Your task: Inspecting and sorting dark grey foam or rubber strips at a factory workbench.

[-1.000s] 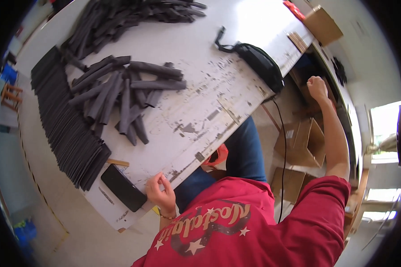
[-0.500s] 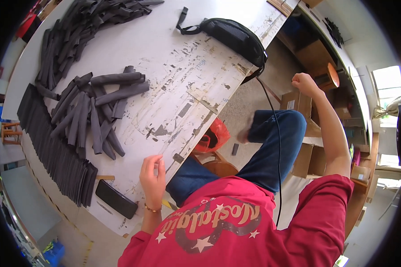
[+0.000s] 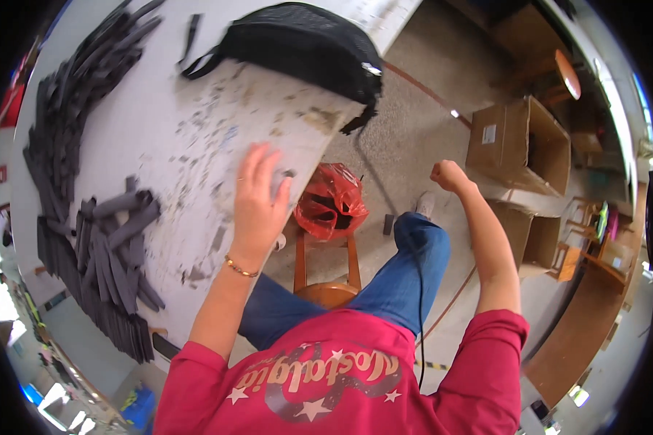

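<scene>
My left hand [image 3: 260,199] is over the near edge of the white, marked table [image 3: 189,159], fingers spread and holding nothing; whether it touches the surface I cannot tell. Out over the floor to the right, my right hand [image 3: 450,175] is a closed fist with nothing showing in it. Beyond my left hand, a black zip pouch [image 3: 297,54] with a strap lies at the table edge. Loose dark grey fabric tubes [image 3: 120,250] lie in a heap to the left, beside a row of flat dark pieces [image 3: 116,326]. A larger dark pile [image 3: 72,109] stretches behind them.
A red plastic bag [image 3: 334,199] is by the wooden chair [image 3: 326,293], between table and legs. A black cable [image 3: 419,286] hangs in front of my body. Open cardboard boxes [image 3: 504,138] stand at right. A dark phone [image 3: 165,346] lies at the table's near left corner.
My left hand has moved forward and its fingers have spread. My right fist has come lower and inward. The view has turned, showing more floor and boxes.
</scene>
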A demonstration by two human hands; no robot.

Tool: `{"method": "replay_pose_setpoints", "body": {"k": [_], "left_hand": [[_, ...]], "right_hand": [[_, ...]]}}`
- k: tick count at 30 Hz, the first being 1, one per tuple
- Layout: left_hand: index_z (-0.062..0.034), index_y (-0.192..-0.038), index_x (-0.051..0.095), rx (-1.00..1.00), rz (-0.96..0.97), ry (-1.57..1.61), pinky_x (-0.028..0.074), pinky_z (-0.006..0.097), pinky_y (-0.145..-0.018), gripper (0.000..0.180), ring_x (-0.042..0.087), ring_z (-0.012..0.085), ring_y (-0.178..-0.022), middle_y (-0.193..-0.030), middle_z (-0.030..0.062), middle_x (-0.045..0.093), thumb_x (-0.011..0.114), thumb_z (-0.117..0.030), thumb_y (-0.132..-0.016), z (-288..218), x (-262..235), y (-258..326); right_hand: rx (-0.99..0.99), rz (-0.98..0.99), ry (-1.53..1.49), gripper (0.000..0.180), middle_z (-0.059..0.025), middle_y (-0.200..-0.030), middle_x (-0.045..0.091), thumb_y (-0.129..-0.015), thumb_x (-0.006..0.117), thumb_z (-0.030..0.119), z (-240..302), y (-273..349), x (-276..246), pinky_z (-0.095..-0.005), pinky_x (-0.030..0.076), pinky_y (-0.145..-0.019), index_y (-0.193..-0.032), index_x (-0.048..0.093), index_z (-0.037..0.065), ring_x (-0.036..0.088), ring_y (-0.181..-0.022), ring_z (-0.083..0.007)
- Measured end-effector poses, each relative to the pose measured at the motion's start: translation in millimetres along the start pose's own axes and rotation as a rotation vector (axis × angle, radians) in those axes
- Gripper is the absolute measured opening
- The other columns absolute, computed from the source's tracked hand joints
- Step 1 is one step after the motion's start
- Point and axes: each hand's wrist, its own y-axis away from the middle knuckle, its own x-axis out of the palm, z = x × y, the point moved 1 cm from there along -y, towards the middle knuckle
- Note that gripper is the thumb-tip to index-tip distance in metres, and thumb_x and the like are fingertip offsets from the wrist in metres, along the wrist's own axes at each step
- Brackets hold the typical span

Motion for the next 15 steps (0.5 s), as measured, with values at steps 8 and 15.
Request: {"method": "replay_pose_setpoints", "body": {"k": [8,15], "left_hand": [[0.0038,-0.134,0.044,-0.136,0.124,-0.267,0.025,0.047,-0.112,0.050,0.034,0.0384,-0.135,-0.141,0.0213,0.039,0.055,-0.019,-0.091,-9,41,-24],[0.0005,-0.144,0.034,-0.363,0.126,-0.653,0.013,0.044,-0.117,0.061,0.024,0.0319,-0.142,-0.147,0.0171,0.034,0.032,-0.039,-0.099,-4,10,6]], "right_hand": [[0.463,-0.068,-0.445,0.022,-0.0249,-0.087,0.067,-0.077,0.063,0.017,-145,-64,259,-0.0457,0.053,-0.079,-0.086,0.071,0.000,0.066,-0.086,-0.0421],[0.817,0.198,-1.116,0.008,-0.0084,-0.060,0.061,-0.078,0.066,0.008,-78,-122,466,-0.0320,0.048,-0.044,-0.080,0.064,0.000,0.063,-0.051,-0.0183]]}}
